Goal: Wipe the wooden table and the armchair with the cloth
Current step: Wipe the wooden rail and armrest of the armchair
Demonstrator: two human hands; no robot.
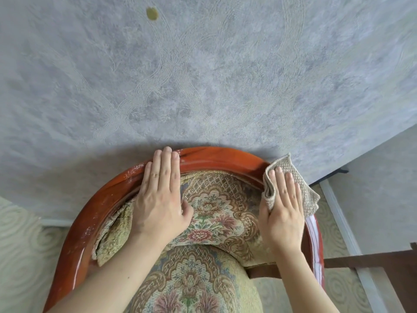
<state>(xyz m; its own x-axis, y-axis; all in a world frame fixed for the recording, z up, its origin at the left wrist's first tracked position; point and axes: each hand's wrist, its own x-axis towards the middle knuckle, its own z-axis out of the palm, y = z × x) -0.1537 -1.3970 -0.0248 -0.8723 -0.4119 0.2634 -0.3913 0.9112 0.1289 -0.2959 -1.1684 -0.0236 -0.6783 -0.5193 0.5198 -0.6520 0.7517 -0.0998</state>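
An armchair with a curved, glossy red-brown wooden rim [216,158] and floral upholstery [209,213] fills the lower middle of the head view. My left hand [161,195] lies flat with straight fingers across the top of the rim and the backrest padding. My right hand [283,206] presses a folded beige woven cloth [302,188] flat onto the right bend of the rim, fingers straight on top of it. White dusty specks mark the rim's left side. The wooden table itself cannot be made out for certain.
A grey patterned wall [203,75] stands directly behind the chair, with a small yellowish spot [152,13] high up. Pale swirl-patterned floor [20,256] lies left and right. Dark wooden bars [372,263] and a white skirting strip [338,213] run at the right.
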